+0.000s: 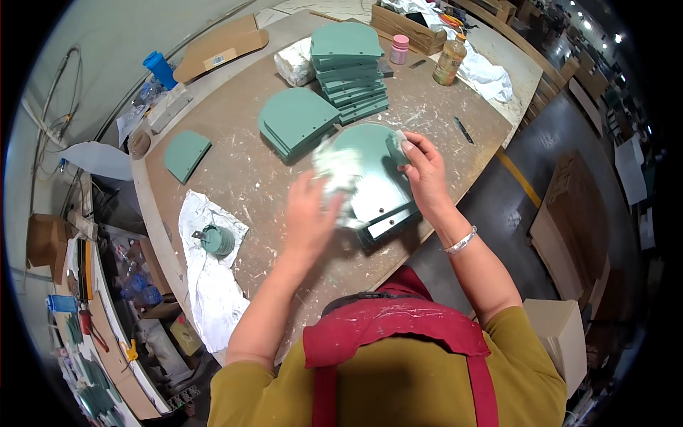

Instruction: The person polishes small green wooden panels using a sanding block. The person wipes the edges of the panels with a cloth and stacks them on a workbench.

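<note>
A rounded green panel [377, 186] with small holes along its straight edge lies in front of me on the table, on top of another piece. My left hand [311, 217], smeared by motion, grips a crumpled white cloth [337, 171] at the panel's left side. My right hand [425, 171] is closed in a pinch at the panel's right edge. Between its thumb and fingers sits a small dark green piece [395, 149] with a pale end; its exact kind is unclear. Beyond the panel are a low pile of similar panels [295, 117] and a taller stack [346, 44].
A smaller green panel [187, 155] lies at the left. Nearer, a green-smeared pot [217, 240] stands on a white cloth [212, 285]. At the back are a pink-capped jar [400, 50], a bottle [449, 60] and a wooden box [405, 28]. A dark pen-like tool [463, 129] lies right.
</note>
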The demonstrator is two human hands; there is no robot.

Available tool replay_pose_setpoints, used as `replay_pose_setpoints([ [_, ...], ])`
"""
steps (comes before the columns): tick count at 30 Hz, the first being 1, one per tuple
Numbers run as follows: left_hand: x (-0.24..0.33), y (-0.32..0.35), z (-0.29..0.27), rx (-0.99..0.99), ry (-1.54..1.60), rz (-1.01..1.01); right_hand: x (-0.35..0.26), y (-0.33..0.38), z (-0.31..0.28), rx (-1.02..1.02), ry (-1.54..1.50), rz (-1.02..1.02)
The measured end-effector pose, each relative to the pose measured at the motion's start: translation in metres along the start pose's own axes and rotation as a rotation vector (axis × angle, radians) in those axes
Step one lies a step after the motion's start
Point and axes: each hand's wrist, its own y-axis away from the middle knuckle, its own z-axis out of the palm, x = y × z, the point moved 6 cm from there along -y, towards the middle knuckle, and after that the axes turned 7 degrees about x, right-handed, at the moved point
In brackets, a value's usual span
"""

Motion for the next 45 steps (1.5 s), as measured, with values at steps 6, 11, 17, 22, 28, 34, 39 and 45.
replay_pose_setpoints([
  [6, 0.003, -0.008, 0.031, -0.057, -0.062, 0.078, -0.005, 0.006, 0.002, -0.046, 0.015, -0.002],
  [11, -0.059, -0.058, 0.011, 0.097, 0.115, -0.161, -0.005, 0.003, -0.001, -0.078, -0.019, 0.013],
  [17, -0.068, -0.091, 0.047, -0.168, -0.022, -0.238, -0.004, 0.004, 0.008, -0.22, 0.09, -0.039],
  [22, -0.032, -0.13, 0.067, -0.213, -0.124, 0.168, -0.009, 0.008, 0.012, -0.262, 0.146, -0.073],
  [28, -0.074, -0.162, 0.078, -0.542, -0.298, -0.114, -0.011, 0.01, 0.02, -0.349, 0.295, -0.21],
  [34, 0.036, -0.144, 0.119, -0.754, -0.017, 0.443, -0.007, 0.026, 0.062, -0.657, 0.39, -0.37],
  [39, 0.043, -0.127, 0.153, -0.781, -0.11, 0.678, 0.004, 0.033, 0.064, -0.681, 0.342, -0.308],
  [45, 0.051, -0.165, 0.157, -0.845, -0.002, 0.526, 0.001, 0.035, 0.063, -0.64, 0.392, -0.355],
])
